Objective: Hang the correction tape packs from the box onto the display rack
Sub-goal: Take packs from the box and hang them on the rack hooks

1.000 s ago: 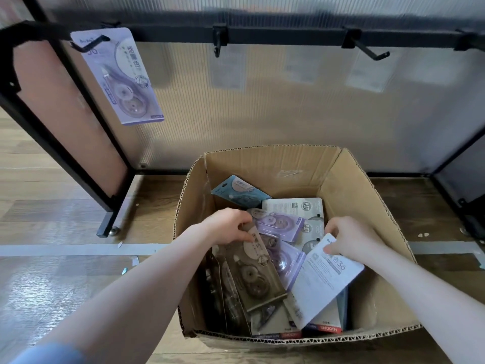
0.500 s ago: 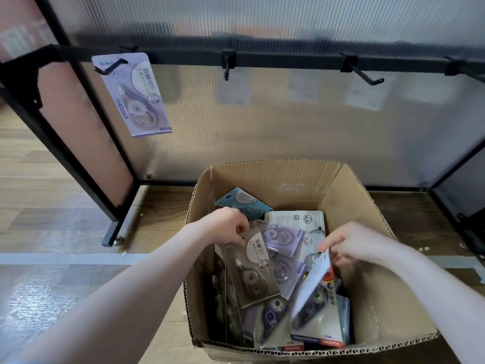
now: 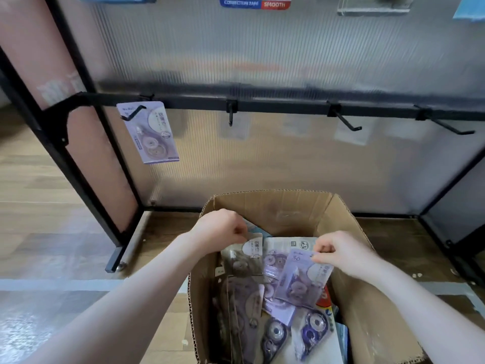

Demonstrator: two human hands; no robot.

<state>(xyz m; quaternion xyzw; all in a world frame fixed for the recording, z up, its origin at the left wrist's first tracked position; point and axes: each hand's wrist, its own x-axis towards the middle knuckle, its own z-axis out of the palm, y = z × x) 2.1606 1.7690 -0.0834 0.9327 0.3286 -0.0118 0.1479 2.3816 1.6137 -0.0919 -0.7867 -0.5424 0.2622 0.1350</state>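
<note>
Lilac carded correction tape pack (image 3: 304, 279) pinched by right hand (image 3: 341, 254) over brown cardboard box (image 3: 349, 232); left hand (image 3: 220, 229) pinches grey-brown pack (image 3: 242, 258). Risk: thin top-edge grips slip, or packs snag neighbours before reaching black rack hooks (image 3: 346, 122).

Brown cardboard box (image 3: 341, 227), lilac hanging pack (image 3: 149, 132), black rack rail (image 3: 288, 105), ribbed translucent panel (image 3: 288, 48).
</note>
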